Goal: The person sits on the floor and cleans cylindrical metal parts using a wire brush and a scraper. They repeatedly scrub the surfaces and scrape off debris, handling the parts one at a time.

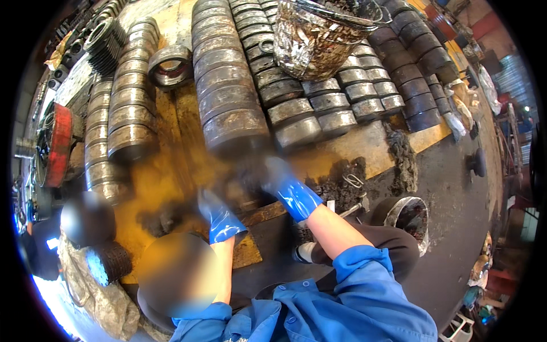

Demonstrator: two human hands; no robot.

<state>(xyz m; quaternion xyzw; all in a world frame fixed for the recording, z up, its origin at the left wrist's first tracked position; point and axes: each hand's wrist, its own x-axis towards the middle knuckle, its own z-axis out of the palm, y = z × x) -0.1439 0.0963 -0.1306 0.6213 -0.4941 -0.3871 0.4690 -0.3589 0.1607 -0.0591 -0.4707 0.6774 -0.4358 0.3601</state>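
Reaching over a grimy yellow surface, the person has both blue gloves out, left hand and right hand. They're pretty blurry, so can't tell if either one's gripping anything. The fat row of metal rings ends just beyond them, with a gunk-caked bucket farther back, to the right.

From my station I see the left hand and right hand in blue-cuffed gloves, blur hiding what their fingertips touch. Beyond the fingers lie rows of round metal pieces and a grimy bucket.
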